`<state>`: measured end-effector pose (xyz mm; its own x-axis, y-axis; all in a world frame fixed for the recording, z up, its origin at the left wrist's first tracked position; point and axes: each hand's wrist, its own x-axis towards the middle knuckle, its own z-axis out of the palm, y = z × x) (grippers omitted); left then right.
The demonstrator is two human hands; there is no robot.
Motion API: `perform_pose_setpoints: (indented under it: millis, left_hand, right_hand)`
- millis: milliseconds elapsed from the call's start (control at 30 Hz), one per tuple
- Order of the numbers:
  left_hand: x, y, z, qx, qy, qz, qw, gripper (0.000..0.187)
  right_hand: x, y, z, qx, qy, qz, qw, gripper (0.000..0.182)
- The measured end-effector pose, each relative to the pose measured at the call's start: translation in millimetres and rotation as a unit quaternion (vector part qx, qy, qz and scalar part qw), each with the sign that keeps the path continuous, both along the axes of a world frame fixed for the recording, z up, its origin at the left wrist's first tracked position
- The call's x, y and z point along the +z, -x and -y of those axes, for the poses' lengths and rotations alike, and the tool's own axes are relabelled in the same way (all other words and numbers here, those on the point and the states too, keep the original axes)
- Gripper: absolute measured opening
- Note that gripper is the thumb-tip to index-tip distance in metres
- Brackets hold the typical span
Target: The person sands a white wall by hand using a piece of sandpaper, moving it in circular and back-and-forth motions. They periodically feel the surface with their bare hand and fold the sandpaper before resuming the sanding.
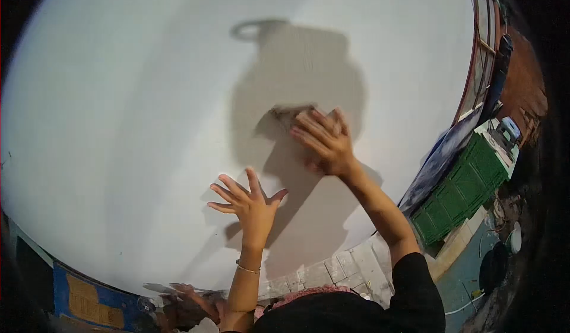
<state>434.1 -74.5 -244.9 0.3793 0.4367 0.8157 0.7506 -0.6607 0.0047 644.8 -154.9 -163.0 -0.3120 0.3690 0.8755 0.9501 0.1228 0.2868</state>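
My left hand (249, 205) lies with its fingers spread against a large white sheet-like surface (166, 113), and a bracelet (247, 268) circles that wrist. Up and to the right, my right hand (325, 142) is over the same surface with its fingers extended; they are a little blurred. Beside its fingertips is a dark patch (285, 113), which I cannot tell apart as a shadow or a mark. Shadows of a head and arms fall around both hands. Nothing shows in either hand.
At the right stands a green crate (460, 184), with a small blue-grey object (509, 130) near its top. A blue panel with brown pieces (89, 300) is at the lower left. Pale tiles (335, 268) show beyond the surface's lower edge.
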Motion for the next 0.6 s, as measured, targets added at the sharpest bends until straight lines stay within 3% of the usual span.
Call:
perform_pose_setpoints:
  millis: [67,100,133,200,233,267,333,433,467,533,567,600]
  left_hand:
    - [-1,0,-2,-0.003,0.012,-0.003,1.0,0.133]
    - [-2,0,-3,-0.008,0.003,-0.001,1.0,0.133]
    - [-2,0,-3,-0.011,-0.005,0.002,1.0,0.133]
    - [2,-1,1,-0.018,0.002,0.009,1.0,0.133]
    - [5,-1,2,-0.025,0.007,0.014,1.0,0.134]
    - [6,-1,3,-0.028,0.007,0.012,1.0,0.134]
    - [8,-1,6,-0.026,0.057,0.03,0.998,0.135]
    - [22,-8,12,-0.036,0.055,0.075,0.995,0.136]
    - [27,-10,15,-0.036,0.058,0.075,0.995,0.136]
    - [42,-12,19,-0.034,0.048,0.086,0.995,0.138]
    - [52,-13,20,-0.04,0.071,0.08,0.993,0.138]
    - [56,-16,18,-0.042,0.07,0.081,0.993,0.138]
  right_hand:
    - [11,-34,-8,-0.047,-0.19,-0.116,0.974,0.053]
    - [22,-36,0,-0.002,-0.227,-0.234,0.945,0.054]
    - [21,-31,-2,-0.003,-0.226,-0.233,0.946,0.054]
    - [14,-4,-11,-0.013,-0.209,-0.216,0.954,0.057]
    - [5,15,-3,0.002,-0.106,-0.139,0.985,0.056]
    - [-4,12,-2,0.002,-0.017,0.021,1.0,0.058]
    - [-12,-11,-10,-0.066,-0.103,0.064,0.99,0.053]
    - [11,-39,1,-0.063,-0.296,-0.236,0.923,0.05]
    - [9,-40,2,-0.042,-0.331,-0.283,0.899,0.054]
    - [-16,-20,-3,-0.068,-0.249,-0.208,0.943,0.053]
    - [-30,-13,4,-0.074,-0.1,-0.101,0.987,0.059]
    - [-38,-15,2,-0.07,-0.06,0.078,0.993,0.064]
